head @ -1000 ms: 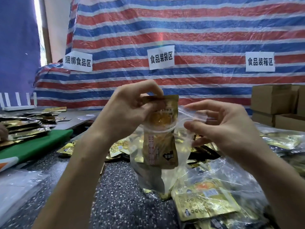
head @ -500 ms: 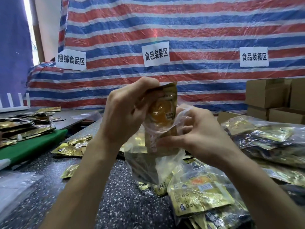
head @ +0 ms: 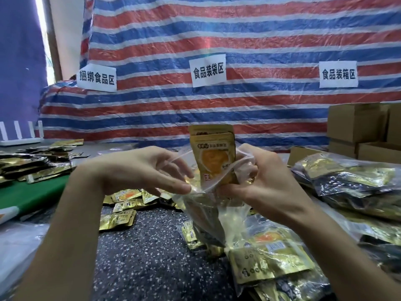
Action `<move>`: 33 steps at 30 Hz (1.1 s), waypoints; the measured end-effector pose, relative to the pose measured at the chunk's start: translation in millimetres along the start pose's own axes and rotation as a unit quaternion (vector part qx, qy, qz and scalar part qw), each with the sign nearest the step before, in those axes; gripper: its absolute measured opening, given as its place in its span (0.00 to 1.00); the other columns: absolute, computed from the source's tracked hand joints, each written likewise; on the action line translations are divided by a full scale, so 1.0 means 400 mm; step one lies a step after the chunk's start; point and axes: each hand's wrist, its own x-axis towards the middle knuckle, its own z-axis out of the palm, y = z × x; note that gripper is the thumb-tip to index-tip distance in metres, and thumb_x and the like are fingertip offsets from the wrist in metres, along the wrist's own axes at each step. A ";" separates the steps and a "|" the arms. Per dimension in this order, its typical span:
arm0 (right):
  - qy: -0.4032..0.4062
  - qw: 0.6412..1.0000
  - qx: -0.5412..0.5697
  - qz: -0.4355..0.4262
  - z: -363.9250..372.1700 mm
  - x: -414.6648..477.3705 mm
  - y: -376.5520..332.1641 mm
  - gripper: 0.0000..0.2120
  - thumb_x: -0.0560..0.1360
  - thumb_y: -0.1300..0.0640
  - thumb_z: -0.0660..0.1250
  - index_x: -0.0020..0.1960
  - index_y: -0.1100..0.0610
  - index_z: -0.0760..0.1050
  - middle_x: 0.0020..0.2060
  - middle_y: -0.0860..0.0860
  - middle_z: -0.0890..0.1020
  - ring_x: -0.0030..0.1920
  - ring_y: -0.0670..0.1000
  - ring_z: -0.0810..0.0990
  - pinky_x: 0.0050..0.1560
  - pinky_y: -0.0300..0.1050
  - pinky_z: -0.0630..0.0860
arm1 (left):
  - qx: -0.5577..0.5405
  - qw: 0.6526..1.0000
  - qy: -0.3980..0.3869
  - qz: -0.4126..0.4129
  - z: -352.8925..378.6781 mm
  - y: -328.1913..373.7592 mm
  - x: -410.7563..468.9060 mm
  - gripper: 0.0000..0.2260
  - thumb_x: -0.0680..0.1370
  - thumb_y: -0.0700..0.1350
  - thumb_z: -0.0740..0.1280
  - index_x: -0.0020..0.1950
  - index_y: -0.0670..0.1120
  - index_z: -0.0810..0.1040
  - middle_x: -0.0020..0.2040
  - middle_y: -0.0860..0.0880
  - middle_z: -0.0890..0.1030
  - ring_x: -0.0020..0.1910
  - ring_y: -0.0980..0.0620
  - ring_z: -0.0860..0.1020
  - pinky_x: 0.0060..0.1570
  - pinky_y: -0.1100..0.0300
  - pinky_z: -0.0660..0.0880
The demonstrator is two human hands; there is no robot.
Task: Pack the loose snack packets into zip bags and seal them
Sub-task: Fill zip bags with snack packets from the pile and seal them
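The left hand point(head: 141, 172) pinches the left lip of a clear plastic zip bag point(head: 219, 205) between its thumb and curled fingers, and the bag's mouth stands open. The right hand point(head: 267, 187) grips the bag's right side. Its thumb lies on the front and its fingers curl round the rim, clamping a stack of gold foil snack packets point(head: 213, 155) through the plastic. The stack stands upright, its lower half inside the bag and its top half above the mouth.

The bag hangs in the air over a dark speckled worktop point(head: 141, 257). Loose gold packets point(head: 121, 205) lie just beyond the left wrist. Filled clear bags of packets point(head: 271, 259) lie at near right. At left is a green board point(head: 28, 192), and brown cardboard boxes point(head: 358, 127) stand at far right. A red, white and blue striped tarpaulin point(head: 217, 35) hangs behind.
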 end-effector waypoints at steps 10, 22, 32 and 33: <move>-0.044 0.990 0.128 0.043 -0.057 -0.005 -0.022 0.07 0.61 0.58 0.80 0.38 0.55 0.86 0.32 0.48 0.86 0.29 0.41 0.82 0.27 0.30 0.73 | -0.077 0.969 0.219 0.080 0.010 0.032 0.022 0.12 0.74 0.49 0.71 0.44 0.39 0.83 0.34 0.40 0.84 0.28 0.46 0.79 0.24 0.62 0.74; 0.028 0.990 0.114 0.075 -0.083 -0.001 -0.013 0.15 0.59 0.44 0.77 0.35 0.56 0.86 0.34 0.58 0.85 0.32 0.54 0.79 0.33 0.46 0.74 | -0.027 0.974 0.223 0.007 0.010 0.035 0.027 0.15 0.76 0.55 0.69 0.40 0.45 0.87 0.36 0.48 0.84 0.32 0.56 0.78 0.30 0.64 0.74; 0.060 0.989 0.124 0.059 -0.098 -0.003 -0.007 0.10 0.61 0.50 0.77 0.38 0.56 0.86 0.35 0.55 0.86 0.32 0.48 0.79 0.29 0.35 0.73 | -0.010 0.971 0.238 -0.029 0.019 0.042 0.038 0.13 0.78 0.52 0.69 0.40 0.45 0.87 0.33 0.48 0.84 0.28 0.56 0.77 0.24 0.66 0.70; 0.061 0.987 0.131 0.064 -0.096 -0.002 -0.007 0.10 0.61 0.50 0.77 0.39 0.56 0.86 0.35 0.55 0.86 0.32 0.49 0.80 0.30 0.35 0.74 | -0.016 0.972 0.232 -0.031 0.016 0.039 0.032 0.13 0.78 0.52 0.69 0.40 0.45 0.87 0.34 0.47 0.84 0.28 0.55 0.77 0.24 0.66 0.69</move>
